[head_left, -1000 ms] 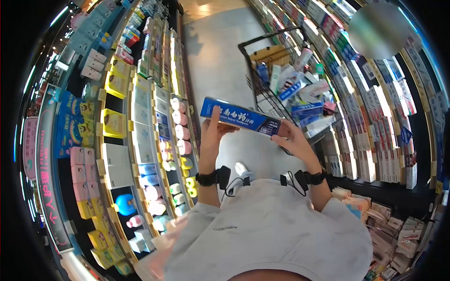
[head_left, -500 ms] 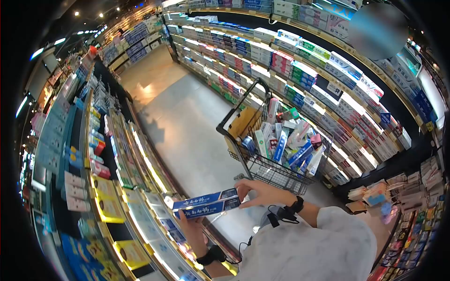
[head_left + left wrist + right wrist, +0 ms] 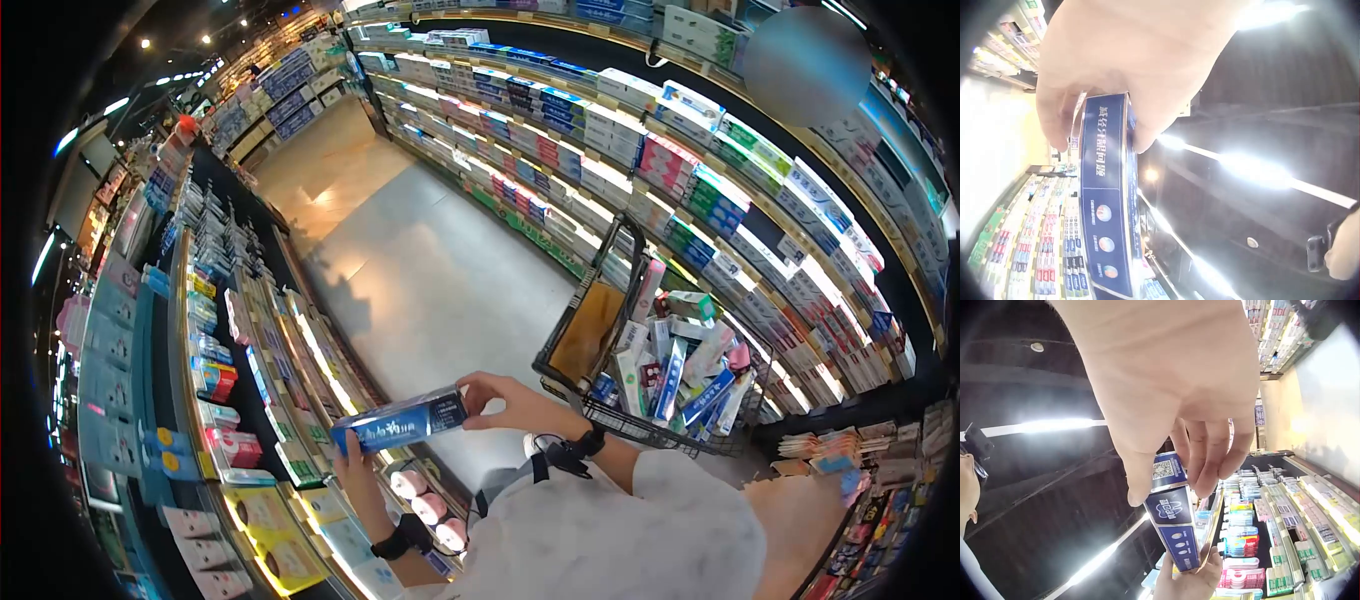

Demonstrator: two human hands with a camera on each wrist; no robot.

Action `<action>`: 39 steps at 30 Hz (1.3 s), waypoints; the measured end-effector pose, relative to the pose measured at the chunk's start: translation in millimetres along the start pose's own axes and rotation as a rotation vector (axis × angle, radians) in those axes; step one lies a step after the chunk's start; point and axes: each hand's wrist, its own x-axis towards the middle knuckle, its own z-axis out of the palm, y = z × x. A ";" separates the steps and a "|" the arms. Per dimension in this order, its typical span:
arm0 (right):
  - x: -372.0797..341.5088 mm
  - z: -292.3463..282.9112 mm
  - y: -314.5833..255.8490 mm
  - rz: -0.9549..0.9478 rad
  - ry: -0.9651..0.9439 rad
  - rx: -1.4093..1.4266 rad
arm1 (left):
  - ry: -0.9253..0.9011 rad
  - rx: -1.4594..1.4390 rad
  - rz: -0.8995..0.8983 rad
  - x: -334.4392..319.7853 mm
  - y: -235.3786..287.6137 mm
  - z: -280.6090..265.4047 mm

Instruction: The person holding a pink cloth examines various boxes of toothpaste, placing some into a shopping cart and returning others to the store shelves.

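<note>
Both hands hold a long blue toothpaste box [image 3: 400, 422] at its two ends, above the aisle floor. The left hand [image 3: 362, 490] grips the left end, and in the left wrist view its thumb and fingers lie on either side of the box [image 3: 1107, 194]. At the other end, the right hand [image 3: 515, 405] pinches the box by its corner. The right wrist view shows the right hand [image 3: 1179, 406] with thumb and fingertips around the end that bears a square code, and the left hand [image 3: 1188, 581] beyond, at the far end.
A black wire cart [image 3: 640, 425] heaped with boxes stands to the right of the hands. Shelves of toothpaste boxes [image 3: 600, 140] line the right side; a lower shelf with packets [image 3: 235, 450] runs along the left. Floor [image 3: 440, 260] stretches ahead between them.
The view has swung toward the aisle's far end. Both hands and the box have shifted left in view, and the box has been turned; the cart now appears farther right and lower than half a second ago.
</note>
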 end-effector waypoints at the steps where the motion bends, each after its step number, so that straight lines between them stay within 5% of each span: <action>1: 18.2 -5.8 0.6 0.009 0.019 -0.035 | -0.035 0.170 0.086 15.6 0.4 8.1; 4: 68.8 -19.5 12.9 0.023 0.144 -0.038 | -0.166 0.354 0.126 66.2 25.9 55.9; 10: 173.9 -68.2 59.5 0.036 0.493 -0.236 | -0.343 0.362 0.045 235.4 -6.4 120.4; 21: 338.4 -149.4 77.2 0.121 0.946 -0.145 | -0.833 0.290 0.136 433.6 15.5 304.9; 33: 400.1 -346.4 78.3 -0.005 1.306 -0.518 | -1.080 0.407 0.530 524.4 -48.9 559.5; 39: 414.5 -465.0 40.8 -0.070 1.457 -0.710 | -1.271 0.271 0.464 525.7 -54.2 717.3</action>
